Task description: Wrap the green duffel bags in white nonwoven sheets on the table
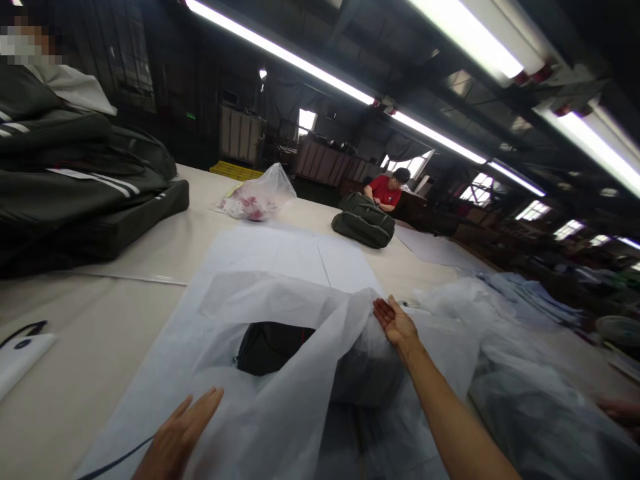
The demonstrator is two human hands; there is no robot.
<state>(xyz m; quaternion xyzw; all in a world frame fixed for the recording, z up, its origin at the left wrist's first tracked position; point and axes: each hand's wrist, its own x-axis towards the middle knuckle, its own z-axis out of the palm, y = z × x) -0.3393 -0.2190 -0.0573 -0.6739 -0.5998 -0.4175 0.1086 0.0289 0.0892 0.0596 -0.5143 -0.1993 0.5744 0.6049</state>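
A dark bag (273,350) lies in front of me, partly covered by a thin whitish translucent plastic bag (295,407). The dark fabric shows through the plastic's gaping mouth; the rest is only a dim shape beneath the film. My left hand (185,427) is at the near left edge of the plastic, fingers stretched out, holding nothing I can see. On the far right side of the bundle, my right hand (397,323) is turned palm up with its fingers extended, against or very near the plastic. Whether it touches the film I cannot tell.
Dark bags with white stripes (100,180) are piled at left. A clear bag with reddish contents (255,200) and another dark bag (364,221) stand farther back, near a person in red (385,190). Plastic-wrapped bundles (540,400) crowd the right; white sheets (280,250) cover the table.
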